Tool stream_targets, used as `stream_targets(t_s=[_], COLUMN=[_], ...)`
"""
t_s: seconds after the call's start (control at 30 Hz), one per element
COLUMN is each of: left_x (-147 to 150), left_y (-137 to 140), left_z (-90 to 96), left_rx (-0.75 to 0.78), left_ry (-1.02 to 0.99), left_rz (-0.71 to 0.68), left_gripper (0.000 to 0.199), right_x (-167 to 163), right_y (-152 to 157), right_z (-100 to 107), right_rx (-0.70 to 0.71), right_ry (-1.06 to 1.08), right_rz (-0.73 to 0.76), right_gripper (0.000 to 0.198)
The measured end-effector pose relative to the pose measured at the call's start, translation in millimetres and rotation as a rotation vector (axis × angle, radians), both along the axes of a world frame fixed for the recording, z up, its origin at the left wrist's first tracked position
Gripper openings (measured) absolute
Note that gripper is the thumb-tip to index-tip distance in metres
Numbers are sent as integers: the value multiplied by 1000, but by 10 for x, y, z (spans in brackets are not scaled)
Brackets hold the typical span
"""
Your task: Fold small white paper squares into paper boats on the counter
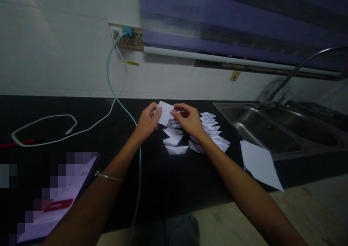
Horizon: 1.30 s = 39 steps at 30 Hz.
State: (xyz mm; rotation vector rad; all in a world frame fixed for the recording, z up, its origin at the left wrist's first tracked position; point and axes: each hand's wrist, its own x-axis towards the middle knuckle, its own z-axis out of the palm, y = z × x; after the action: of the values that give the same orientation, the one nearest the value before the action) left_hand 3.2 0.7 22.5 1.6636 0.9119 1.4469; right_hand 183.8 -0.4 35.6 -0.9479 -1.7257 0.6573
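Between my two hands, above the dark counter, is a small folded piece of white paper [165, 115], roughly square. My left hand [148, 121] pinches its left side, thumb on the near face. At its right edge, my right hand [189, 118] is closed with thumb and fingers on the paper. Just below and behind the hands lie several folded paper boats [176, 150] in a column. A second group of paper boats [208, 121] sits to the right, partly hidden by my right hand and wrist.
White paper sheets [261, 162] lie at the counter's front edge, beside a steel double sink [233, 115] with a curved faucet [288, 75]. A teal cable [140, 180] crosses the counter from the wall socket [136, 39]. A white cable [89, 128] loops at left, near a partly pixelated lit screen [65, 202].
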Motion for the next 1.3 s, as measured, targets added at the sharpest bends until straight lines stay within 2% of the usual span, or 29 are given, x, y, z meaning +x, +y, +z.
stream_targets(t_s=[0.1,0.27,0.43,0.57,0.7,0.93,1.03,1.17,1.3], left_x=[11,33,3,-22,-15,-11,-35,-49,-39], left_y=[-13,-22,12,37,31,-31,-19,6,20], left_z=[-18,-11,-29,-53,-36,31,22,19,16], left_rx=[-46,-123,-166,-195,-224,-275,-288,-286,-286], left_ry=[16,-14,-33,-7,-22,-96,-118,-147,-171], left_rz=[-69,-174,-220,-198,-214,-379,-383,-365,-350], left_gripper=[28,32,37,40,38,32,33,33,32], right_x=[11,7,2,2,13,68,95,128,132], right_y=[-23,-55,-92,-112,-74,37,43,23,33], right_z=[37,52,61,68,48,43,50,76,78], right_rx=[90,164,156,137,78,-90,-156,-256,-258], right_ry=[-19,-107,-116,-133,-48,155,206,169,177], right_rz=[12,93,80,97,120,245,315,347,333], right_gripper=[39,35,36,38,31,26,26,30,28])
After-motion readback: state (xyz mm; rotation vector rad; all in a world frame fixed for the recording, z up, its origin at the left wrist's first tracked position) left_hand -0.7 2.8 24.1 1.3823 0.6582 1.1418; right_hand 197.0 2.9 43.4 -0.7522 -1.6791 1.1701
